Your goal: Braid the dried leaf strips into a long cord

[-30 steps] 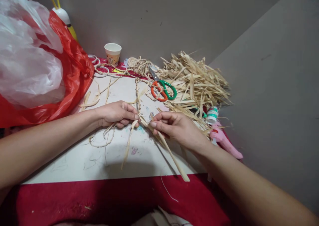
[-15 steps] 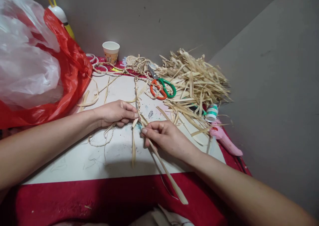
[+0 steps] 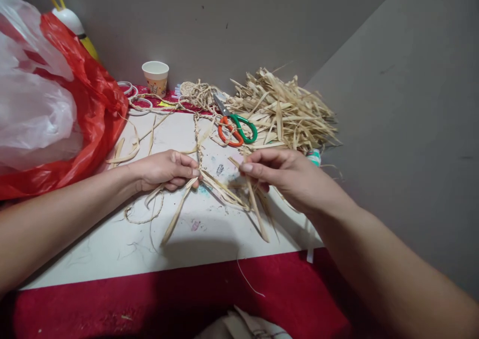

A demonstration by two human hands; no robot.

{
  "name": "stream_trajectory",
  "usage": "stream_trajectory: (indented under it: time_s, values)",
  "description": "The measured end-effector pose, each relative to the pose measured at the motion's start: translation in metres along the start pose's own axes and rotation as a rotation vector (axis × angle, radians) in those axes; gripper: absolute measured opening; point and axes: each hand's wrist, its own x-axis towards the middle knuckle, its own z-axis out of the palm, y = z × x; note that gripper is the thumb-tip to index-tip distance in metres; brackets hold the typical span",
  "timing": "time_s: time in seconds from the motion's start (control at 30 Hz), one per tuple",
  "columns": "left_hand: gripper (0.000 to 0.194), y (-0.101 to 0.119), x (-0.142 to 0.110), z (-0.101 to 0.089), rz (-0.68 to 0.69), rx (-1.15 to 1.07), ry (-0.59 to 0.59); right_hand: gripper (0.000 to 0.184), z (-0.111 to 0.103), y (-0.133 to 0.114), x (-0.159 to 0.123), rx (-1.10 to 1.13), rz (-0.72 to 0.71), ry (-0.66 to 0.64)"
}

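Well inside board's near edge (image 3: pixel 127 270), hands (image 3: pixel 164 171) (image 3: pixel 290 175)

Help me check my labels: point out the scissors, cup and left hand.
Scissors (image 3: pixel 234 121), head view: green handle.
Cup (image 3: pixel 155 84), head view: patterned outer side.
Left hand (image 3: pixel 163 170), head view: thumb side.

Left hand (image 3: pixel 168 172): thumb pressed to forefinger in a pinch, remaining fingers curled below that grip. Right hand (image 3: pixel 288 174): similar pinch, apart from and rightward of the left grip. Left forearm (image 3: pixel 75 209) slopes down leftward from its grip; right forearm (image 3: pixel 392 259) slopes down rightward.
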Motion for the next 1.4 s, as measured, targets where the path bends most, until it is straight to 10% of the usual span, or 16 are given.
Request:
stream_trajectory:
  time_s: [0.3, 0.87, 1.4]
  values:
    - [0.012, 0.003, -0.001, 0.003, -0.022, -0.01, 0.028, 0.023, 0.037, -0.002, 0.013, -0.024, 0.107, -0.19]
    - [0.022, 0.002, -0.002, 0.002, -0.026, 0.08, 0.021, 0.014, 0.045, 0.005, 0.016, -0.591, -0.22, -0.111]
    - [0.018, 0.001, -0.002, 0.002, -0.032, 0.048, 0.012, 0.013, 0.045, -0.001, 0.038, -0.292, -0.043, -0.286]
